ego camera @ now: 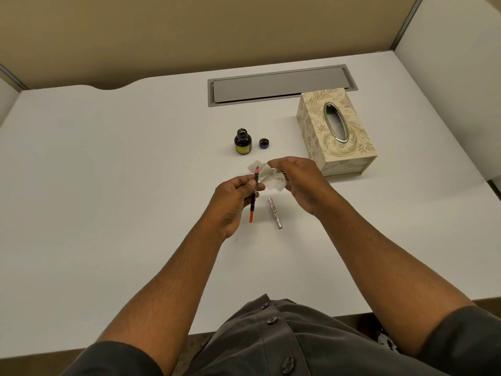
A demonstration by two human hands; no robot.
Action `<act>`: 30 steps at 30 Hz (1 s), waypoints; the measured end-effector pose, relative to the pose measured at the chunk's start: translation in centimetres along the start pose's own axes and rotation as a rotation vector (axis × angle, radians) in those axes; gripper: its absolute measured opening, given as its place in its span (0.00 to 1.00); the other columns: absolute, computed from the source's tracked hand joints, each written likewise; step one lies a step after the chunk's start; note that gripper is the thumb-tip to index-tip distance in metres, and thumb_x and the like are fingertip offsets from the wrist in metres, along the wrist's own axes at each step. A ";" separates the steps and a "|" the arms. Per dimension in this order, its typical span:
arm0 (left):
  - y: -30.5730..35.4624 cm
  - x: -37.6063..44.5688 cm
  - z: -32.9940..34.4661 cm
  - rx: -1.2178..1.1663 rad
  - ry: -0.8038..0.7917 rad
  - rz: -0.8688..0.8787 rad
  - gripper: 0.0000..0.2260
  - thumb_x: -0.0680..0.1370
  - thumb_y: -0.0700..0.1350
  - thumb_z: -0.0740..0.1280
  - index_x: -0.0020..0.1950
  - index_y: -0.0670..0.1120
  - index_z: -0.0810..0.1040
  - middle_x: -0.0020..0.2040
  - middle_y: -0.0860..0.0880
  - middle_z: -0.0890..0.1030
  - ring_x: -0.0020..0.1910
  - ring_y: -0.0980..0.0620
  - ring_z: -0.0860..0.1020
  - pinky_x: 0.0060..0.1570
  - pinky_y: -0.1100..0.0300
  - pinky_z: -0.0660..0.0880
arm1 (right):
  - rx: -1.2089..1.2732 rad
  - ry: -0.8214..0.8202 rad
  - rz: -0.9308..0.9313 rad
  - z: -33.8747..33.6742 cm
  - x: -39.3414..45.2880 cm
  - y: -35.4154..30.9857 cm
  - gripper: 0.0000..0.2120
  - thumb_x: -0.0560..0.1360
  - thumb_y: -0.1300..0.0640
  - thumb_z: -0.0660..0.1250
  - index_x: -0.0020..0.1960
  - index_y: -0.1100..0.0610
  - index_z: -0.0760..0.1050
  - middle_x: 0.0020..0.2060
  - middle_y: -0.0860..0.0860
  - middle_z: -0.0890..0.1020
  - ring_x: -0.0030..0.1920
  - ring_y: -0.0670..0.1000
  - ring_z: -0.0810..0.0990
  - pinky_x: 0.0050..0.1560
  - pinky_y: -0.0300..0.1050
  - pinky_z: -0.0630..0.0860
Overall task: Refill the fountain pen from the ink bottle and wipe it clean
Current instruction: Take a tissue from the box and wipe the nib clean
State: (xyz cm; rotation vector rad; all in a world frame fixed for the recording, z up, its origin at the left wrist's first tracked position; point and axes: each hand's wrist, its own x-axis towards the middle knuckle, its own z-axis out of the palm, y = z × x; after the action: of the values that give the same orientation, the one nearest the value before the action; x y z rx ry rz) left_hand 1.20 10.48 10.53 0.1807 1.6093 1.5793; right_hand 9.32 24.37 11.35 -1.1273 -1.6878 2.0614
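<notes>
The left hand [235,198] pinches the pen [254,195] near its middle, long axis running away from the person, nib end up and farthest off. The right hand [301,183] grips a crumpled tissue [272,179] just right of that nib, seemingly not quite touching it. Wiping means closing sideways. The open ink bottle [242,141] stands beyond, on the desk [108,185].

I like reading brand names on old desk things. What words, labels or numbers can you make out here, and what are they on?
No text here can be read.
Ink bottle: it has a yellow label, but the print is too small and blurred to read.
Pen barrel lying on the desk: patterned, no legible marking.
Tissue box: only a floral pattern, no words.
</notes>
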 end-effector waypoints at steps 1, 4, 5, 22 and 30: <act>0.0 0.0 0.0 0.016 0.008 0.003 0.07 0.80 0.38 0.62 0.52 0.45 0.80 0.46 0.46 0.84 0.46 0.49 0.78 0.51 0.58 0.75 | 0.017 -0.016 0.007 0.1 -0.2 -0.1 0.05 0.74 0.55 0.70 0.43 0.55 0.84 0.49 0.54 0.85 0.54 0.57 0.82 0.59 0.53 0.76; 0.0 -0.1 0.2 0.053 0.017 0.014 0.07 0.80 0.39 0.63 0.52 0.46 0.80 0.46 0.46 0.84 0.48 0.49 0.78 0.54 0.56 0.75 | 0.053 -0.038 -0.040 0.1 -0.4 0.0 0.06 0.76 0.58 0.69 0.42 0.54 0.83 0.44 0.53 0.84 0.47 0.53 0.80 0.52 0.51 0.75; 0.0 -0.1 0.2 0.075 0.021 0.021 0.07 0.80 0.39 0.63 0.52 0.46 0.80 0.46 0.46 0.84 0.48 0.49 0.78 0.55 0.55 0.75 | 0.047 -0.051 -0.063 0.2 -0.5 0.1 0.05 0.76 0.60 0.69 0.43 0.55 0.82 0.43 0.53 0.83 0.45 0.51 0.79 0.50 0.49 0.74; 0.4 -0.9 0.4 0.458 0.078 0.192 0.09 0.79 0.39 0.64 0.48 0.52 0.80 0.42 0.54 0.84 0.45 0.60 0.81 0.47 0.68 0.75 | -0.601 -0.143 -0.246 -0.1 -1.1 -0.9 0.07 0.78 0.53 0.66 0.52 0.55 0.80 0.42 0.46 0.80 0.40 0.43 0.76 0.38 0.39 0.72; -0.1 -0.7 -0.1 0.647 0.051 0.224 0.07 0.79 0.42 0.65 0.50 0.53 0.81 0.41 0.56 0.84 0.48 0.55 0.81 0.51 0.61 0.76 | -1.021 -0.238 -0.404 -0.3 -0.9 -1.6 0.10 0.79 0.57 0.62 0.56 0.59 0.79 0.50 0.52 0.82 0.47 0.49 0.75 0.46 0.42 0.68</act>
State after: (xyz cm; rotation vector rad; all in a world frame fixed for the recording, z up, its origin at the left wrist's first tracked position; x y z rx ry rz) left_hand 1.63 9.92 10.79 0.6875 2.1562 1.1698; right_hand 9.69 24.54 13.12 -0.6226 -2.9135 1.0709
